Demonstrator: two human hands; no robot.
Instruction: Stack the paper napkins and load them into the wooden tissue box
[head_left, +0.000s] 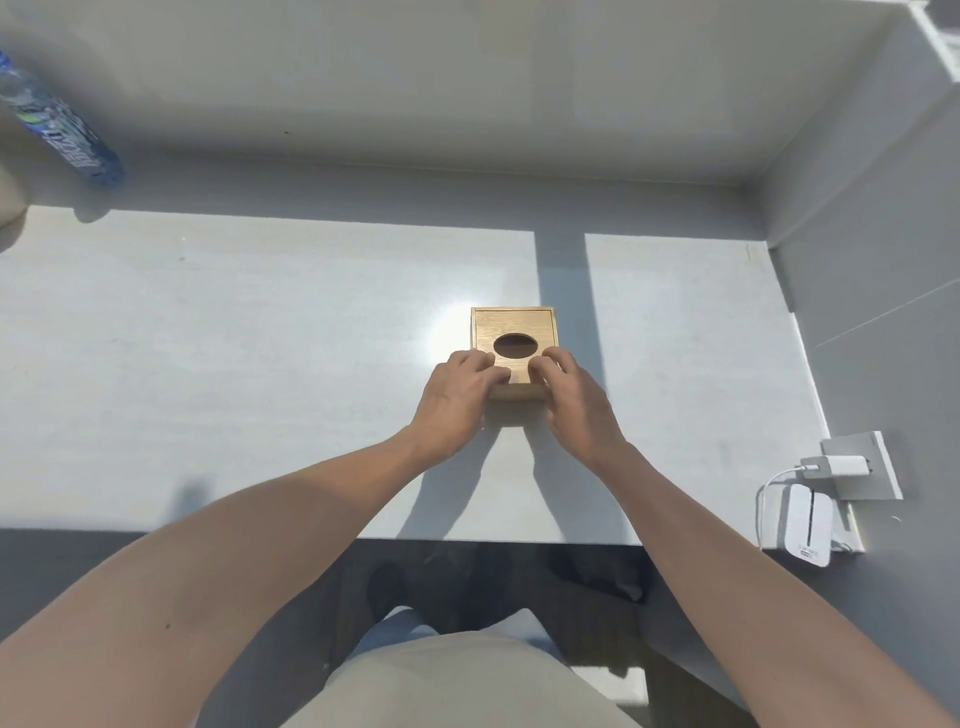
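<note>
The wooden tissue box (514, 323) sits on the white table, slightly right of centre, lid on, with a dark oval opening in its top. My left hand (457, 397) rests on the box's near left corner, fingers curled onto the lid. My right hand (574, 400) mirrors it on the near right corner, fingertips on the lid beside the oval hole. Both hands grip the near edge of the box. No paper napkins are visible; the inside of the box looks dark through the hole.
A plastic water bottle (57, 122) stands at the far left by the wall. On the right, a white charger (836, 466) is plugged into a wall socket, with a white device (808, 522) below it. Grey walls bound the table (208, 364) behind and right.
</note>
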